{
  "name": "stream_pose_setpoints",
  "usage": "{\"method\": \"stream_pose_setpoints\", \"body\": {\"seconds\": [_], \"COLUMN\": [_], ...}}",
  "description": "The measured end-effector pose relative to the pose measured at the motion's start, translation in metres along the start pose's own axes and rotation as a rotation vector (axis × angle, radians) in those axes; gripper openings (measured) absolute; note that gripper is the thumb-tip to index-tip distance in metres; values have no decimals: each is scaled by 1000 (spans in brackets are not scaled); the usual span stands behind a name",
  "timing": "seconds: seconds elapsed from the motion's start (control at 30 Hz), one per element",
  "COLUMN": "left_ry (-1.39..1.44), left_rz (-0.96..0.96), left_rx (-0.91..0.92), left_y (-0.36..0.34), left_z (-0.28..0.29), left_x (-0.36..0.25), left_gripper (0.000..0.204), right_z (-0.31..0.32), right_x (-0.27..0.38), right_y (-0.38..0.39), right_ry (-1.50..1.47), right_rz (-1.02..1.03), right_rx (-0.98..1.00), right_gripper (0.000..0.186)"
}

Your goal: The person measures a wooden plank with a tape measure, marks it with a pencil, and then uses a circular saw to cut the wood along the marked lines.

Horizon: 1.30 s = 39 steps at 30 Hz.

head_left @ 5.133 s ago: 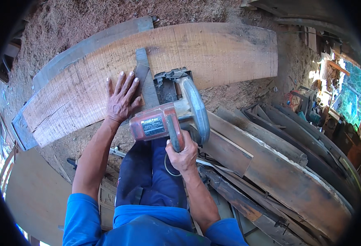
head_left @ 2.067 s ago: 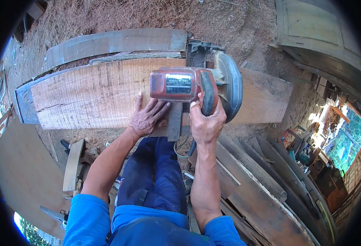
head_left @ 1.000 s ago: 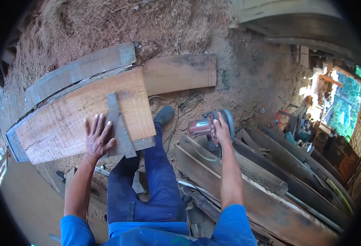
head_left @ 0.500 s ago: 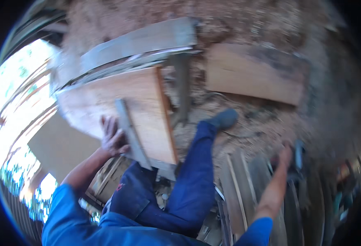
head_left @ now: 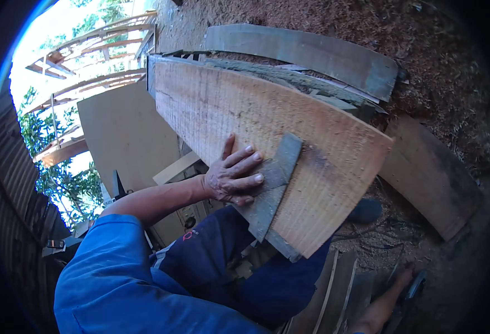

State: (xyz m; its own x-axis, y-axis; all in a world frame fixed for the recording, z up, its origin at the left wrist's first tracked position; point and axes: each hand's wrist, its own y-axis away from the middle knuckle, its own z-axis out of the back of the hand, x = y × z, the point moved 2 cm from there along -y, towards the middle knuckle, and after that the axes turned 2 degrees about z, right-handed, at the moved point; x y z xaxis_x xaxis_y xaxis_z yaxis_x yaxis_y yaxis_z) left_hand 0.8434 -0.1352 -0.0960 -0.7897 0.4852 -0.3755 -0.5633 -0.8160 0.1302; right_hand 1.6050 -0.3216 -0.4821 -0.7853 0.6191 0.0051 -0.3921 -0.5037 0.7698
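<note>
My left hand (head_left: 229, 173) lies with spread fingers on a pale curved plank (head_left: 234, 100), its fingertips beside a grey wooden strip (head_left: 285, 170) lying across it. The plank ends in a straight edge on the right. A separate offcut (head_left: 426, 178) lies on the ground beyond that end. At the dim lower right, my right hand (head_left: 404, 275) is closed on the circular saw (head_left: 414, 286), which is low among boards and only partly visible.
A grey curved board (head_left: 300, 44) lies behind the plank on sawdust-covered ground. A plywood sheet (head_left: 122, 133) stands at left beside an opening onto timber frames and foliage. Dark corrugated metal (head_left: 20, 172) lines the left edge. Stacked boards (head_left: 337, 289) are at lower right.
The saw moved off the plank, down to the lower right. The plank's right portion now lies separately on the ground. The view swung left, and my left hand stays on the plank.
</note>
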Motion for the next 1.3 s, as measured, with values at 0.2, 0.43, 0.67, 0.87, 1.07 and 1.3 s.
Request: {"method": "stream_pose_setpoints", "body": {"seconds": [0.2,0.43,0.67,0.87,1.07,1.3], "left_ry": [14,19,375,469,1027,1325], "left_rz": [87,304,666,671,442,870], "left_rx": [165,-102,-233,-213,268,-9], "left_y": [22,3,-24,-18,26,172], "left_z": [25,18,30,32,-1,86], "left_x": [-12,-60,-71,-64,-66,-12], "left_gripper": [70,64,62,67,30,37], "right_z": [53,240,227,225,213,232], "right_x": [287,581,689,683,680,540], "right_y": [163,316,317,308,317,288], "right_ry": [-58,-302,284,306,300,-34], "right_rz": [350,1122,1181,1146,1156,1001], "right_rx": [-53,-479,-14,-39,-108,-196], "right_gripper": [44,44,56,67,72,58]}}
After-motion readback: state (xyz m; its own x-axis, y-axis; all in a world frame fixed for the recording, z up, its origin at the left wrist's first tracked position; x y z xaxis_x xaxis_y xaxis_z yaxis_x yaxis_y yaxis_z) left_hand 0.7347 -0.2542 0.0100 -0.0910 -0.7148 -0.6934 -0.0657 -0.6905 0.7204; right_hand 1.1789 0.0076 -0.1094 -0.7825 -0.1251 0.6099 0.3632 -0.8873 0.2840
